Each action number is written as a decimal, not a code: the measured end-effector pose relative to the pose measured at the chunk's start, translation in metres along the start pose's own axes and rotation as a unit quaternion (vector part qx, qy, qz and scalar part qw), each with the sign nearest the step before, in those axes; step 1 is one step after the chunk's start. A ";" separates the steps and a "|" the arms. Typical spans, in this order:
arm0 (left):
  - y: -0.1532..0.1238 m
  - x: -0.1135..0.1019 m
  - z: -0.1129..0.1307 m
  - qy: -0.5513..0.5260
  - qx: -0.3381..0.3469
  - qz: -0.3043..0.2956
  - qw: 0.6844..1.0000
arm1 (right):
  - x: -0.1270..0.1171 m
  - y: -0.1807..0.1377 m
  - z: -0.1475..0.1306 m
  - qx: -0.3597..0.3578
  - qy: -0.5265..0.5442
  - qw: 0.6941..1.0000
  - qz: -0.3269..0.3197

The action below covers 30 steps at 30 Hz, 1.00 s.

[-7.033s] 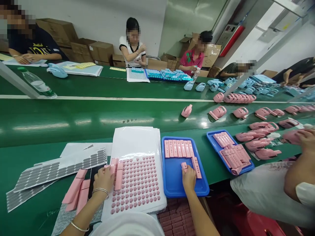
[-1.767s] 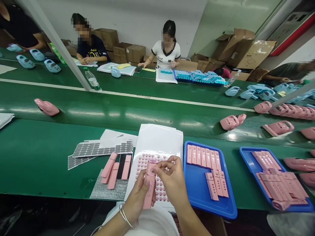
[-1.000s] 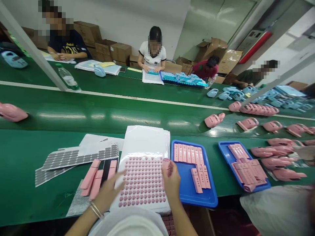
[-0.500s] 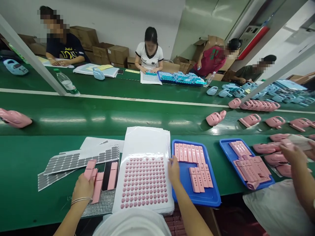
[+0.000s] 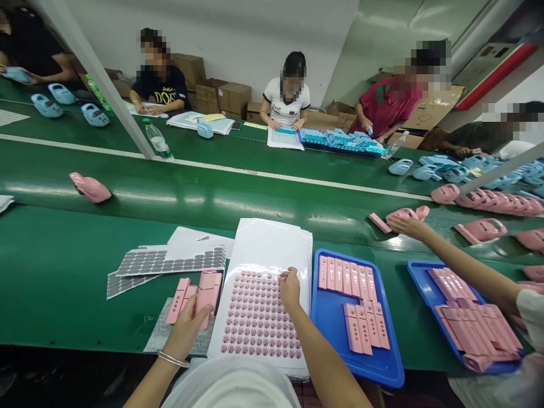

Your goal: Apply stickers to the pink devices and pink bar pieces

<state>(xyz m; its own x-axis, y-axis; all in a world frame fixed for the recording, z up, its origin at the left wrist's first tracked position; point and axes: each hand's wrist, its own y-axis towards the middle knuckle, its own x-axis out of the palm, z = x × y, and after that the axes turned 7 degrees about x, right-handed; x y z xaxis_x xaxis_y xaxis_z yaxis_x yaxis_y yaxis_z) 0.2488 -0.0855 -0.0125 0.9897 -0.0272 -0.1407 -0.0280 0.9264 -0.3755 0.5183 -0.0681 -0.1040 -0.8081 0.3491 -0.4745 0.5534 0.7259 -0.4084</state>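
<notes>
My left hand [image 5: 187,324] is closed around a pink plastic strip-shaped piece [image 5: 208,290], thumb across its lower part. Beside it, another pink piece with small dark printed marks [image 5: 178,300] lies on a grey mat [image 5: 164,331]. My right hand [image 5: 290,290] is over the upper right of a white sheet of round pink stickers [image 5: 259,317]. Its thumb and fingertips are pinched at the top rows; whether a sticker is between them is too small to tell. To the right, a blue tray [image 5: 329,334] holds two groups of pink printed pieces [image 5: 346,276].
Grey-patterned sheets [image 5: 170,260] lie at left. A co-worker's hand [image 5: 406,226] reaches to a pink housing [image 5: 402,214] beyond the trays. A second blue tray [image 5: 457,340] stands at right. A bottle [image 5: 158,140] and a slanted post [image 5: 102,79] stand on the far side.
The view has swung left. My right hand has moved from the sheet's right edge onto its stickers. My left hand now has a pink piece nearer the sheet. The co-worker's hand has reached forward.
</notes>
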 end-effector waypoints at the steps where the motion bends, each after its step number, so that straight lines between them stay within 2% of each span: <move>1: -0.004 0.005 0.005 -0.024 0.000 -0.010 1.000 | -0.002 0.001 -0.004 0.010 0.010 1.000 -0.006; 4: -0.016 0.018 0.023 -0.074 -0.008 -0.055 0.996 | -0.009 0.002 -0.025 0.039 0.055 0.997 -0.024; 7: -0.029 0.030 0.043 -0.120 -0.021 -0.100 0.987 | -0.016 -0.017 -0.061 0.038 0.126 0.990 -0.048; 10: -0.043 0.041 0.058 -0.212 -0.055 -0.129 0.967 | -0.026 -0.060 -0.101 -0.004 0.212 0.973 -0.095; 15: -0.054 0.050 0.065 -0.358 -0.100 -0.221 0.902 | -0.044 -0.132 -0.148 -0.043 0.333 0.926 -0.171; 18: -0.055 0.053 0.064 -0.344 -0.089 -0.233 0.905 | -0.046 -0.149 -0.158 -0.028 0.359 0.917 -0.172; 24: -0.055 0.056 0.065 -0.331 -0.090 -0.231 0.910 | -0.040 -0.155 -0.161 -0.025 0.367 0.918 -0.150; 30: -0.056 0.058 0.069 -0.325 -0.097 -0.234 0.911 | -0.043 -0.159 -0.160 -0.025 0.331 0.932 -0.144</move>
<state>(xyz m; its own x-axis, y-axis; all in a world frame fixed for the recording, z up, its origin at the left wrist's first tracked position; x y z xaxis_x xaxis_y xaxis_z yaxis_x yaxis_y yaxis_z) 0.3178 -0.1131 0.0633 0.7726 -0.1151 0.6244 0.4561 0.7848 -0.4197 0.4323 -0.1034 0.1063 -0.8783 0.4128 0.2413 0.2975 0.8669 -0.4000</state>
